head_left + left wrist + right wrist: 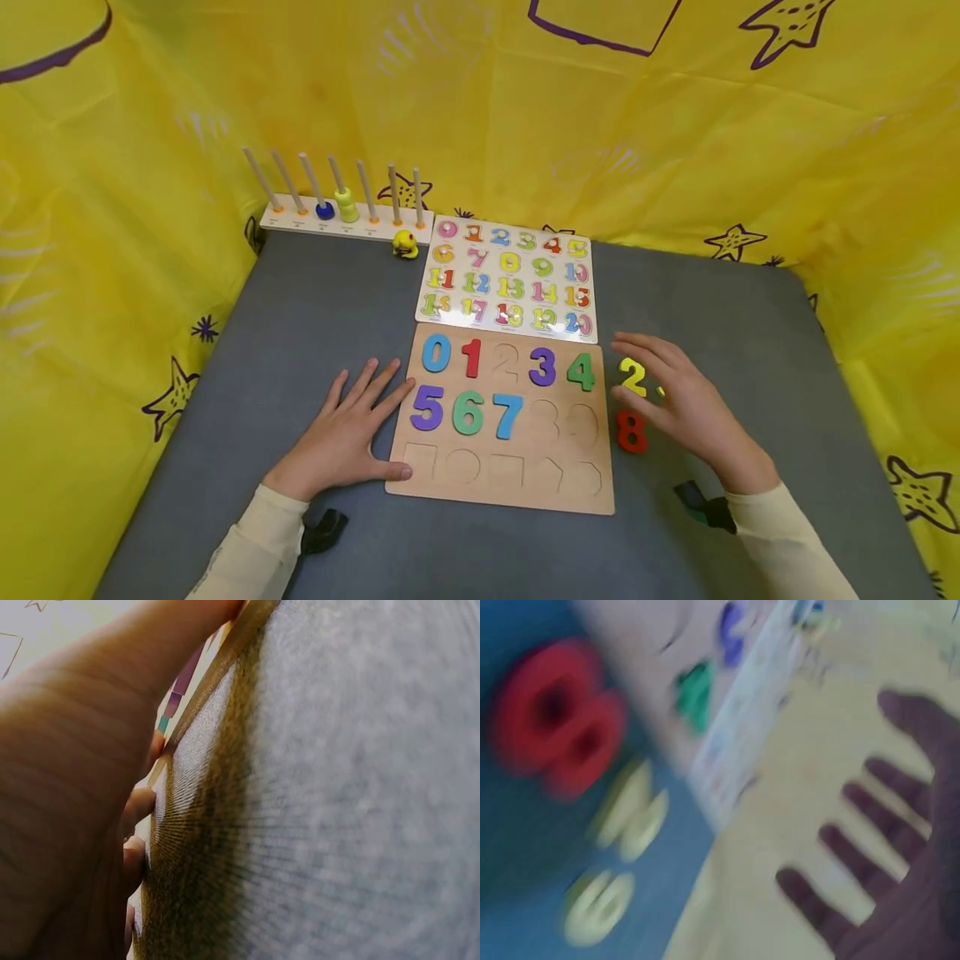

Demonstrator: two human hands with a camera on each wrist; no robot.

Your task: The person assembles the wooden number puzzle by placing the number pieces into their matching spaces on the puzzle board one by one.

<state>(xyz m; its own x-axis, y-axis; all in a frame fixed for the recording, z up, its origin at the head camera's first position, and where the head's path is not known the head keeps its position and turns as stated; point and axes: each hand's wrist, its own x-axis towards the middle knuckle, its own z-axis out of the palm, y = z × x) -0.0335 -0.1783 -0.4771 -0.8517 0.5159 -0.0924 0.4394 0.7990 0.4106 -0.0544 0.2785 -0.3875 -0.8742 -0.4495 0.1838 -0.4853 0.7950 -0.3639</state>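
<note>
A wooden number board (487, 496) bears coloured digits 0, 1, 3, 4, 5, 6 and 7, with bare outlines for 2, two more digits and a row of shapes. My left hand (341, 442) lies spread at its left edge, thumb and index finger touching the board. Over the loose pieces to the right is my right hand (693, 408), fingers spread and holding nothing. A yellow number 2 (632, 377) lies near its fingertips, and a red number 8 (632, 432) lies below its thumb. Another yellow digit (600, 907) shows in the right wrist view, mostly hidden from the head camera.
Behind the board lies a white number puzzle (491, 258) filled with pieces 0 to 20. A peg stand (285, 218) with a few rings is at the back left, a small yellow toy (405, 244) before it. Yellow cloth (510, 108) hangs around the grey table (315, 308).
</note>
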